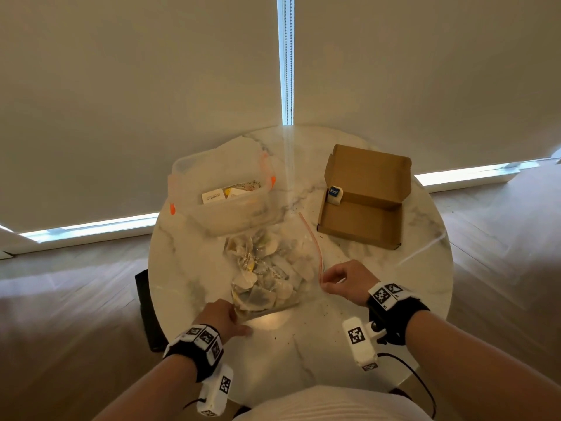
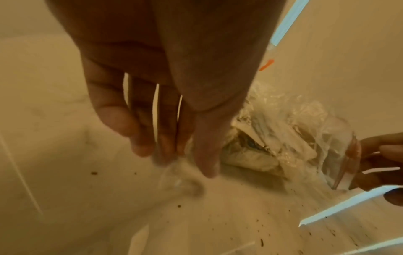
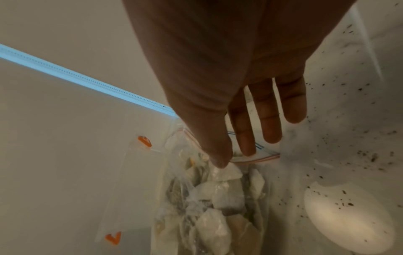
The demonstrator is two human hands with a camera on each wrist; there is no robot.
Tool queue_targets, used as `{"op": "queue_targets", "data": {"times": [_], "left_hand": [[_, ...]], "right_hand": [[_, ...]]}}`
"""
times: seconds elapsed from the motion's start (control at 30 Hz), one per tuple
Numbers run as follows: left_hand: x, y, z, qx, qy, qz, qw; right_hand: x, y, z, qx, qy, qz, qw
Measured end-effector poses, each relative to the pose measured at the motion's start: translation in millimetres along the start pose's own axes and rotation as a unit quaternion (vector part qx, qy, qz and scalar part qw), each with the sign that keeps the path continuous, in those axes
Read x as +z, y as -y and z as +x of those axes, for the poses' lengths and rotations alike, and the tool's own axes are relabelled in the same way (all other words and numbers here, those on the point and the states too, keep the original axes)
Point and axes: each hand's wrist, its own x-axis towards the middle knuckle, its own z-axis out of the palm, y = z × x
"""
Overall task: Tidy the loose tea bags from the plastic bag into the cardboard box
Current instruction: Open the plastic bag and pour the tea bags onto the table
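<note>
A clear zip plastic bag (image 1: 268, 270) full of loose tea bags (image 3: 220, 198) lies in the middle of the round marble table (image 1: 419, 268). My left hand (image 1: 235, 319) pinches the bag's near bottom corner between thumb and fingers (image 2: 141, 138). My right hand (image 1: 329, 282) pinches the bag's red zip edge (image 3: 259, 159) on its right side, with the thumb and index finger at the rim. The open brown cardboard box (image 1: 364, 214) stands at the back right, apart from both hands. One tea bag with a blue tag (image 1: 334, 194) leans against the box's left wall.
A clear plastic container with orange clips (image 1: 218, 192) stands at the back left, holding a few packets. Dark tea crumbs (image 1: 321, 314) are scattered on the table near the bag. A dark object (image 1: 148, 311) stands on the floor beside the table's left edge.
</note>
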Motion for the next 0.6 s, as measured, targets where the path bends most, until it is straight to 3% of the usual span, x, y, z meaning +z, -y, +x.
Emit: {"op": "queue_targets", "data": {"times": [0.13,0.23,0.37,0.47,0.6], "left_hand": [[4.6,3.5,2.6,0.004,-0.078,-0.063,0.995],[-4.5,7.2,-6.7,0.020,-0.099,-0.073,0.992],[-27.5,11.2,-22.9,0.053,-0.170,-0.121,0.977],[-38.8,10.3,-36.3,0.078,-0.142,-0.092,0.983],[-53.4,5.7,-47.2,0.084,-0.154,-0.092,0.980]], "right_hand": [[2.8,6.3,8.3,0.001,-0.006,-0.053,0.999],[2.3,10.8,14.5,-0.005,-0.037,-0.059,0.998],[-6.4,22.2,15.8,-0.016,-0.105,0.059,0.993],[-14.0,32.2,16.4,-0.031,-0.126,0.115,0.985],[-19.4,36.1,22.5,-0.026,-0.128,0.131,0.983]]}}
